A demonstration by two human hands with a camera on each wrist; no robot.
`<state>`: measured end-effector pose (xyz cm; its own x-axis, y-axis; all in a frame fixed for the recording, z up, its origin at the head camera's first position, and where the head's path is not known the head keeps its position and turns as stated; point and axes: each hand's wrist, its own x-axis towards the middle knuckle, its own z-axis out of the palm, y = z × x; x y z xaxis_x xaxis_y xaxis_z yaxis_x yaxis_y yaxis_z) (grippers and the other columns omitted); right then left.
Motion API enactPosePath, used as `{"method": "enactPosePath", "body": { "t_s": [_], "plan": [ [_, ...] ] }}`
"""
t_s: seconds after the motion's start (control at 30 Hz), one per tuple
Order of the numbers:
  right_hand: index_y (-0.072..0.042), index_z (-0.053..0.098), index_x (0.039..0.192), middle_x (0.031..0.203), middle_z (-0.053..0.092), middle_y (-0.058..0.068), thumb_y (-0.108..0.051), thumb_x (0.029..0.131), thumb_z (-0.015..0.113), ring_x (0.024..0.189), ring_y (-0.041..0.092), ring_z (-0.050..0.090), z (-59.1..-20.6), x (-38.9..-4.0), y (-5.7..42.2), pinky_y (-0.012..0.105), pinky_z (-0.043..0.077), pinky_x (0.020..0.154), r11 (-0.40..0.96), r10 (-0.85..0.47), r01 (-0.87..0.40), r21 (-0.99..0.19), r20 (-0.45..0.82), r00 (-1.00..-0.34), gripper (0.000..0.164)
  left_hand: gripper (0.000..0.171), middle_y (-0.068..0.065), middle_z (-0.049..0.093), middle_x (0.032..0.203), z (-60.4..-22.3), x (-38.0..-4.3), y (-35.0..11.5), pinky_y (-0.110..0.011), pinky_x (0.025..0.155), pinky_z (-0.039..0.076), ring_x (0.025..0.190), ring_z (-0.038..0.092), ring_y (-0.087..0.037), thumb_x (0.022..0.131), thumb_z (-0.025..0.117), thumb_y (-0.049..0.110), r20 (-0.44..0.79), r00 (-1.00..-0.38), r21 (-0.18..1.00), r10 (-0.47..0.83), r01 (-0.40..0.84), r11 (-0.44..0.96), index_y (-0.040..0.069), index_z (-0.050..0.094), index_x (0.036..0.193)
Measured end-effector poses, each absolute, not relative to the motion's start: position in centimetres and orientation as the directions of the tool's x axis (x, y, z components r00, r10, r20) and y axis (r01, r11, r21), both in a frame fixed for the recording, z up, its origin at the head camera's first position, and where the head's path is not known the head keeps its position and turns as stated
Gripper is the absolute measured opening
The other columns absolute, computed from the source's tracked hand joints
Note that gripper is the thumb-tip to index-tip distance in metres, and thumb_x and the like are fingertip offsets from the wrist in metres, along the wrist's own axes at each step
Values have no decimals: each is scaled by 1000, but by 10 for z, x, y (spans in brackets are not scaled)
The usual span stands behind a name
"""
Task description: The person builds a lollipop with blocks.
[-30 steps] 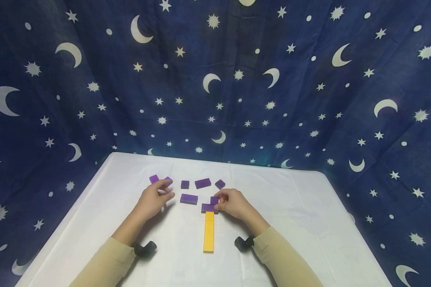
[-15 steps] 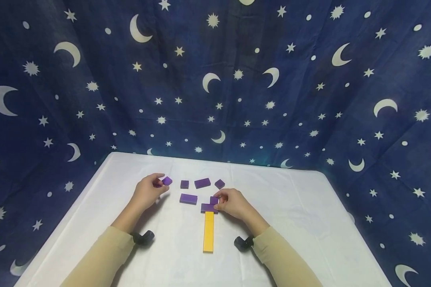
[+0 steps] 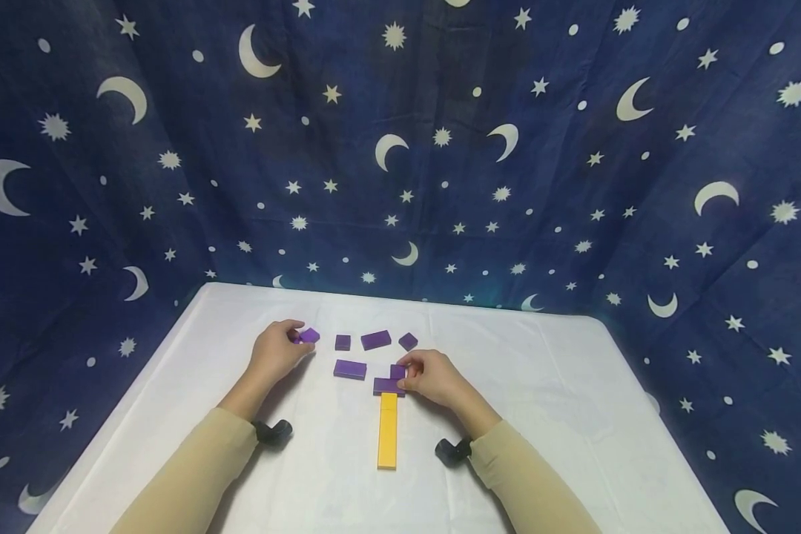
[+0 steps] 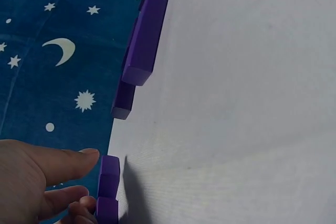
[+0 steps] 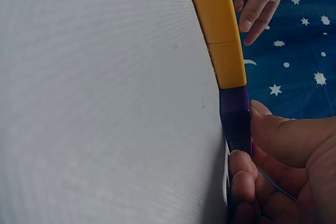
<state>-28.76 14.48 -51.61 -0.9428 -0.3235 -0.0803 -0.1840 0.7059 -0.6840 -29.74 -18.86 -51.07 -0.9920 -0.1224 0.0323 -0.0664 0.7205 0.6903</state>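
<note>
My left hand is at the far left of the blocks, thumb and fingers around a small purple block mostly hidden by them. Right against it sits another small purple block; the left wrist view shows the two purple blocks end to end beside the fingertips. My right hand pinches a small purple block behind a longer purple block. A yellow strip, with a seam across it, runs from that longer block toward me.
Between the hands lie a small purple block, two longer purple blocks and a small turned one. A white cloth covers the table. Behind hangs a dark blue curtain with moons and stars.
My left hand has drawn back leftward from above the far-left blocks and closed around one, bringing it right against its neighbour. The right hand stays in place.
</note>
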Motion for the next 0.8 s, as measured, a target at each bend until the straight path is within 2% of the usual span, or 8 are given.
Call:
{"method": "enactPosePath", "body": {
  "t_s": [0.33, 0.6, 0.8],
  "plan": [
    [-12, 78, 121, 81, 63, -1, -18, 87, 89, 73, 15, 55, -516, -288, 145, 27, 45, 67, 698, -325, -183, -692, -79, -942, 36, 54, -23, 72, 120, -514, -303, -187, -58, 102, 51, 111, 68, -41, 91, 83, 25, 60, -990, 646, -125, -57, 761, -1, 69, 137],
    [-13, 78, 121, 81, 63, 0, -17, 87, 89, 74, 15, 55, -517, -288, 145, 28, 46, 67, 695, -325, -180, -696, -81, -942, 36, 43, -19, 72, 107, -513, -304, -185, -53, 91, 52, 99, 68, -36, 91, 82, 23, 62, -989, 612, -133, -67, 788, -1, 74, 126],
    [-12, 78, 121, 81, 63, -1, -18, 87, 89, 73, 14, 55, -517, -288, 145, 27, 45, 66, 700, -331, -191, -688, -76, -941, 37, 37, -18, 71, 109, -513, -305, -186, -53, 93, 51, 100, 66, -34, 94, 79, 19, 41, -992, 618, -116, -66, 783, -1, 74, 125]
  ]
}}
